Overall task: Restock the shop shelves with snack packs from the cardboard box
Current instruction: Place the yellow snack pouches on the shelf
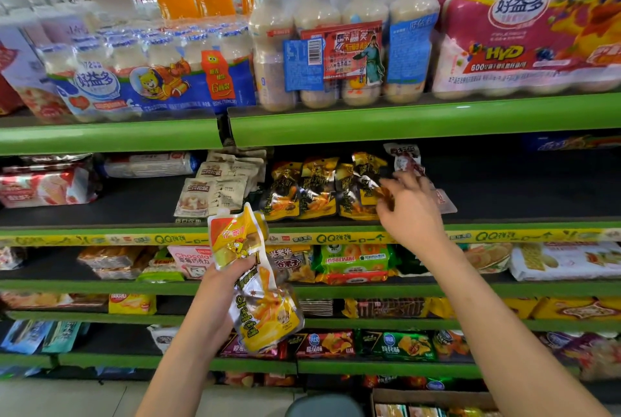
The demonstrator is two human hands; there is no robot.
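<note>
Restock, mid frame: both hands at the green shelves.

Left hand [223, 277], lower centre, grips yellow snack packs [258, 295] in a bunch, one above the fist, one hanging below. Right hand [408, 206] is up at the second shelf [504, 236], fingers curled on a gold-black pack [368, 181] at the right end of the row. Cardboard box [433, 398] sits at bottom right.

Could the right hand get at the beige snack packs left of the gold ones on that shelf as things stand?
Probably yes. The right hand is at the gold packs on the same shelf, and the beige packs lie beside them at the open front. But its fingers seem to be pinching a pack already.
</note>
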